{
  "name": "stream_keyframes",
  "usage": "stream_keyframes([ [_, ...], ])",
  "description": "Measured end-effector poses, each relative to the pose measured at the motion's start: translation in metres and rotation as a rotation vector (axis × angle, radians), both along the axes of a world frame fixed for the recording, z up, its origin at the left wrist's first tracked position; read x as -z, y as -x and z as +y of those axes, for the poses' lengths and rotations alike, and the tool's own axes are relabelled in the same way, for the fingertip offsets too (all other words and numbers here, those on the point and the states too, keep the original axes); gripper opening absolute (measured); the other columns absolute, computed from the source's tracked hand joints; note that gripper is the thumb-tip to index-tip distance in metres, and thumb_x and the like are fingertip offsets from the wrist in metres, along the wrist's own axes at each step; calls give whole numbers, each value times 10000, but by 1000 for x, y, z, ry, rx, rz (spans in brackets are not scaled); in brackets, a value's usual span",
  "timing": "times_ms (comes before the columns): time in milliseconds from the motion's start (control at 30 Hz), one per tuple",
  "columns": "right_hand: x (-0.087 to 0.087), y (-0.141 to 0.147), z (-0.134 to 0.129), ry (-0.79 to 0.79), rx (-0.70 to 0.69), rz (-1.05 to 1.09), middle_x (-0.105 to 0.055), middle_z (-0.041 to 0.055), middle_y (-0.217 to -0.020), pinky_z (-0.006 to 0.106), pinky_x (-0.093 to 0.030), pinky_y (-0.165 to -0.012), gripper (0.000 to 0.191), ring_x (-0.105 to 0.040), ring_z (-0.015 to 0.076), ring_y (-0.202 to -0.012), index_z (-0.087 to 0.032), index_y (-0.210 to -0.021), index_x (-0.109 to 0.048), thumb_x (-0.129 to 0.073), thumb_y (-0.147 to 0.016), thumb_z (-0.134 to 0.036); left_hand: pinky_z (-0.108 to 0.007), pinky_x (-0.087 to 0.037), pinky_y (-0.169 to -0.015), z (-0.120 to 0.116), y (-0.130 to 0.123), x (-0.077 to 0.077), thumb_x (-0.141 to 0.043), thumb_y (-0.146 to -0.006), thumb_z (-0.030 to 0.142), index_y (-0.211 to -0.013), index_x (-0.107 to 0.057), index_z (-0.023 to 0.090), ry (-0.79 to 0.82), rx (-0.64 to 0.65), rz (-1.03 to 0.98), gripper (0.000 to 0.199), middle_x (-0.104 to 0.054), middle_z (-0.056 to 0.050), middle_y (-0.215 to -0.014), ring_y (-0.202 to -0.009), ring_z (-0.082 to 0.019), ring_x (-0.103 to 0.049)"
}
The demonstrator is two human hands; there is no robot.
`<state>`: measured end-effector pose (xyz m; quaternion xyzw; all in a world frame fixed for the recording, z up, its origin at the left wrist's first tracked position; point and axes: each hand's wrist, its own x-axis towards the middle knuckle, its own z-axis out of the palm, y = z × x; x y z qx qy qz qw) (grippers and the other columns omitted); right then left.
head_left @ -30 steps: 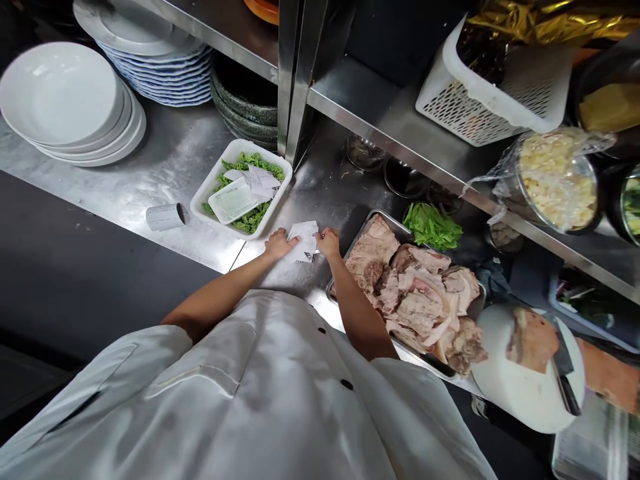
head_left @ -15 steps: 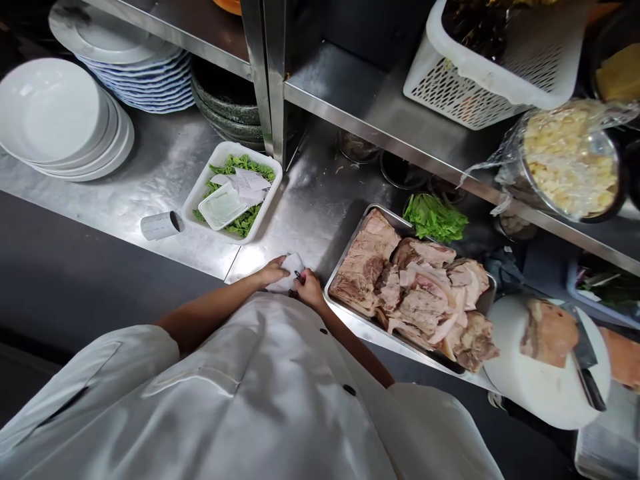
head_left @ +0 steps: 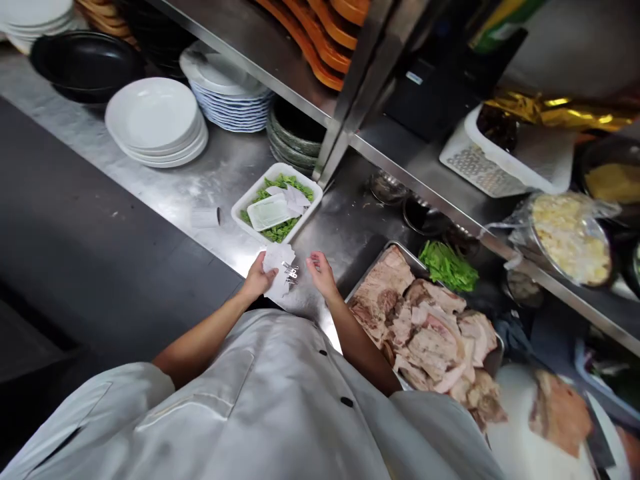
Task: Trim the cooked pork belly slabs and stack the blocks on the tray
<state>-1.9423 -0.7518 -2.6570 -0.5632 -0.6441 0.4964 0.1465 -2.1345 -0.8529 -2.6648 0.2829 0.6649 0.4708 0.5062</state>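
My right grip point(head_left: 323, 273) has come off the paper slips point(head_left: 276, 259) and hangs just beside them, loosely spread. My left grip point(head_left: 257, 279) pinches their left side, opposite the metal clips point(head_left: 291, 273).

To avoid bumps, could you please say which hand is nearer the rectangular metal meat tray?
Right: the right hand is just left of the tray; the left hand, farther left, holds white paper slips.

1 head camera looks forward and down at 2 hands point(head_left: 257, 276).
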Motion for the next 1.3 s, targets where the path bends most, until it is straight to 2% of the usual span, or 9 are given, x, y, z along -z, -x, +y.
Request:
stream_keyframes([
  [133, -16, 54, -18, 292, -190, 507, -650, 130, -1376, 334, -585, -838, 603, -694, 238, -1107, -253, -1429, -529, -632, -912, -545, -321, -559, -830, -42, 19, -50, -776, -769, 414, -1227, -534, 193, -151, -297, -21, 563, -720, -59, -1041, -896, -204, -680],
  [300, -50, 88, -93, 387, -440, 686, -694, 103, -1240, 352, -580, -903, 579, -707, 237, -1067, -251, -1374, -551, -695, -874, -503, -318, -547, -861, -128, -20, -98, -832, -734, 373, -1212, -569, 209, -161, -745, 110, 570, -730, -44, -1087, -958, -219, -690],
  [433, -89, 76, -157, 347, -815, 723, -689, 124, -1264, 375, -574, -931, 621, -691, 260, -1108, -221, -1380, -542, -741, -853, -482, -324, -546, -863, -211, -84, -134, -847, -726, 363, -1233, -569, 221, -136, -1112, 193, 596, -733, -42, -1104, -973, -228, -695],
  [600, -136, 43, -254, 339, -1283, 758, -705, 116, -1204, 372, -585, -868, 769, -697, 265, -1043, -207, -1441, -520, -795, -804, -538, -336, -543, -897, -311, -187, -184, -880, -733, 375, -1247, -570, 232, -150, -1548, 327, 617, -727, -43, -1128, -1005, -231, -692],
  [800, -194, -37, -378, 263, -1552, 800, -737, 81, -1081, 335, -580, -798, 421, -708, 227, -943, -212, -1248, -648, -727, -906, -445, -331, -560, -836, -393, -328, -234, -887, -751, 412, -1267, -548, 257, -292, -1930, 460, 637, -728, -43, -1123, -984, -231, -696],
  [900, -210, -93, -431, 186, -1650, 889, -734, 65, -1027, 316, -563, -742, 355, -693, 208, -871, -209, -1186, -654, -712, -914, -430, -364, -572, -805, -428, -400, -241, -849, -754, 476, -1380, -508, 299, -521, -2047, 358, 735, -728, -51, -1199, -1038, -280, -707],
  [1000, -211, -159, -483, 67, -1749, 946, -701, 26, -909, 297, -525, -668, 278, -634, 174, -730, -214, -1127, -652, -683, -930, -409, -464, -588, -852, -467, -474, -234, -676, -807, 640, -1362, -570, 253, -740, -2124, 125, 684, -746, -92, -1228, -1133, -366, -702],
  [1100, -199, -235, -538, -52, -1875, 1050, -652, 11, -844, 310, -510, -675, 184, -593, 176, -705, -225, -1072, -639, -637, -955, -367, -545, -564, -965, -509, -553, -217, -516, -850, 716, -1250, -662, 197, -859, -2181, -62, 671, -766, -132, -1209, -1223, -414, -677],
  [1300, -174, -373, -621, -189, -2238, 1025, -590, 95, -1038, 365, -533, -796, 185, -612, 227, -913, -218, -1016, -647, -507, -1035, -337, -571, -527, -1066, -580, -713, -168, -655, -742, 633, -1312, -676, 122, -1224, -2127, -285, 766, -776, -180, -1220, -1297, -452, -647],
])
